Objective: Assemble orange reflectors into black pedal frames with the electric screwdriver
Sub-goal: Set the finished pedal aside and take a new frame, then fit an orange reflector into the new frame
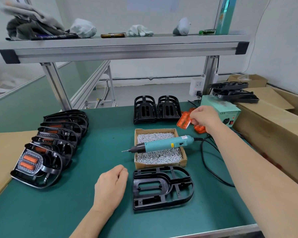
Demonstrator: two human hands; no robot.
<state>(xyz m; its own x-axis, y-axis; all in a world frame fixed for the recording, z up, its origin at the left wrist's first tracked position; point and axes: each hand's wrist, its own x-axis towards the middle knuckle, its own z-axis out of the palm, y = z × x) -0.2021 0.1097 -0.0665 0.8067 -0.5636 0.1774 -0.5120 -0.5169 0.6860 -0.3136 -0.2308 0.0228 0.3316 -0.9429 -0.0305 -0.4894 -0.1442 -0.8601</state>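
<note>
Head view: orange reflector (183, 121) in right hand (204, 118).

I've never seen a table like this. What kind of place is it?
Probably a factory assembly bench: a row of finished pedals, a box of screws, and an electric screwdriver resting on it.

The right hand (205, 118) covers one end of the reflector (183, 121) and most of the pile (200, 129) behind. The left hand (110, 186) hides its palm; shelf cloths (33, 24) are blurred.
</note>
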